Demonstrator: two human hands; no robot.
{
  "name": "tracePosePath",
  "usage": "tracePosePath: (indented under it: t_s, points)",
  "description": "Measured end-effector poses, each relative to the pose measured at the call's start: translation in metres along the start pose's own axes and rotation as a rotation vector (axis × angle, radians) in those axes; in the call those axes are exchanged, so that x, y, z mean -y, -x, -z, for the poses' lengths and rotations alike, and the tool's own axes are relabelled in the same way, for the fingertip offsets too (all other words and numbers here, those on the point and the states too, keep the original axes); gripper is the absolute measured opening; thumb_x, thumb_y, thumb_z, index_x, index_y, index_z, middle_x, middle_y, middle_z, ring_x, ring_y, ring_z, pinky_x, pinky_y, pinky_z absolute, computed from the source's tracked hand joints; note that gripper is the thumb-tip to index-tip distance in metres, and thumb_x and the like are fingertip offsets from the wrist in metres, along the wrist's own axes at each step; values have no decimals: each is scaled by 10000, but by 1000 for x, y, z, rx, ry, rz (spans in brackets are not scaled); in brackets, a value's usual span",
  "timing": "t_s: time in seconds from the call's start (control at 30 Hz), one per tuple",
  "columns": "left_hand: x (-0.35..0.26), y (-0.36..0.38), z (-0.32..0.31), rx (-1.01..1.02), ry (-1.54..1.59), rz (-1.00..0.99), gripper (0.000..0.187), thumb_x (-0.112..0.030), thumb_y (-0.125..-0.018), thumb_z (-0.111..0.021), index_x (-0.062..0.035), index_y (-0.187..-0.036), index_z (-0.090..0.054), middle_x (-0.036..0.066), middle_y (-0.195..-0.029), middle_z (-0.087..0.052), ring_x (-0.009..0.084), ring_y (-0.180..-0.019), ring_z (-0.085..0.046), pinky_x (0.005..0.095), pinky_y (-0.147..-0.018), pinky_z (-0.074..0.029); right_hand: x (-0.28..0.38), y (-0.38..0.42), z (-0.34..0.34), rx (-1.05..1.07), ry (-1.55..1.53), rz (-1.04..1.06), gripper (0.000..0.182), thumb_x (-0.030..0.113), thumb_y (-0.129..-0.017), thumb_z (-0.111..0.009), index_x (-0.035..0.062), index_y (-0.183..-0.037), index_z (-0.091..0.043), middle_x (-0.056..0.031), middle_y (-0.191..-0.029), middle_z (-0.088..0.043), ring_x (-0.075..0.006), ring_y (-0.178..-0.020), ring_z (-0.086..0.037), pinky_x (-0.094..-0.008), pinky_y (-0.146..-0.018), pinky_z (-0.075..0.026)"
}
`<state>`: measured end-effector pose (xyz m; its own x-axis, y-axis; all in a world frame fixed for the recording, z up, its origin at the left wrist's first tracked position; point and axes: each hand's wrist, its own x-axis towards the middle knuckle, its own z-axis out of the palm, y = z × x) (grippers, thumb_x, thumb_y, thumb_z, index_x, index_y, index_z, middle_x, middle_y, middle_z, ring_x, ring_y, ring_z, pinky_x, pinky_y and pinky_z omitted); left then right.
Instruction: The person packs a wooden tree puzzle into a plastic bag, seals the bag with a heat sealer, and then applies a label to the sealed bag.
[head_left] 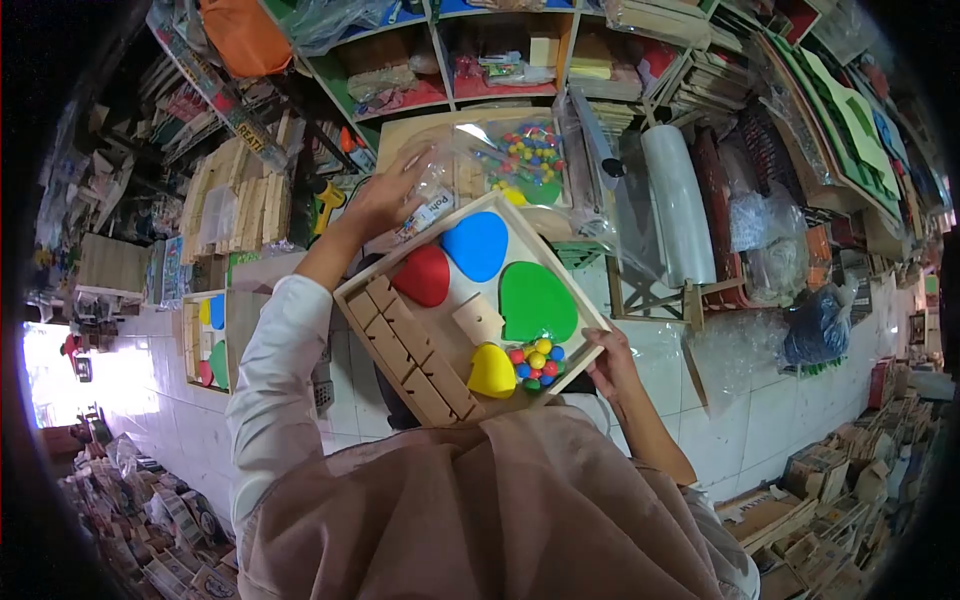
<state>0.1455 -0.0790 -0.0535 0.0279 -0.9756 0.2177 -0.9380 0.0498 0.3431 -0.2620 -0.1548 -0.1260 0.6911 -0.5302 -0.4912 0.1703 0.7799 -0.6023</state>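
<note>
A shallow wooden tray (555,235) is tilted in front of my body. Inside lie a blue piece (476,247), a red piece (422,276), a green piece (538,304), a yellow piece (492,372), slotted wooden strips (405,350), a small plain wooden block (478,320) and a cluster of coloured balls (537,362). My right hand (613,360) grips the tray's right corner, its thumb on the rim. Beyond the far left side, my left hand (388,203) has its fingers closed on clear plastic film (437,165), beside a printed label (428,214).
Behind the tray, a second tray with coloured balls (530,150) sits on a wooden surface under plastic. A roll of clear film (680,205) stands to the right. At left are a yellow tool (327,205) and another filled tray (207,340). Shelves (400,75) line the back.
</note>
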Motion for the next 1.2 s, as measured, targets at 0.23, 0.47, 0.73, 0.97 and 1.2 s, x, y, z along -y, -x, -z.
tracePosePath:
  t_s: [0.23,0.47,0.73,0.97,1.2]
  points:
    - [18,38,-21,127,-132,142,632,-92,-788,-603,-67,-1356,-327,103,-1388,-355,321,-1101,-522,382,-855,-492,-3,-63,67,-68,7,-10,293,118,-807,-558,-22,-1063,-529,-115,-935,-599,-189,-774,-631,-329,-641,-579]
    - [23,67,-58,-17,-205,-46,582,-61,-777,-555,-64,-1330,-375,92,-1329,-444,258,-1080,-551,300,-699,-546,25,-75,57,-253,81,162,276,241,-809,-548,31,-987,-537,-70,-882,-578,-198,-804,-601,-315,-600,-534]
    - [-16,108,-77,36,-80,-66,450,-57,-784,-558,-19,-1227,-492,111,-1286,-476,229,-929,-621,293,-617,-554,-4,-169,39,-101,-47,253,253,168,-826,-513,9,-1022,-523,-122,-1037,-569,-258,-977,-573,-453,-776,-532]
    - [-51,113,-71,-77,136,-24,430,-43,-782,-601,-26,-1203,-511,127,-1229,-514,271,-923,-621,338,-731,-548,-23,-261,-5,-96,-61,191,240,163,-816,-540,30,-1016,-539,-113,-1010,-591,-248,-941,-592,-444,-768,-535]
    - [-21,101,-32,94,430,431,326,-133,-780,-660,-32,-1080,-584,128,-1005,-622,172,-777,-649,278,-589,-516,-34,-304,-1,-53,-114,222,229,89,-791,-541,61,-1016,-510,-62,-861,-581,-208,-824,-602,-424,-678,-570]
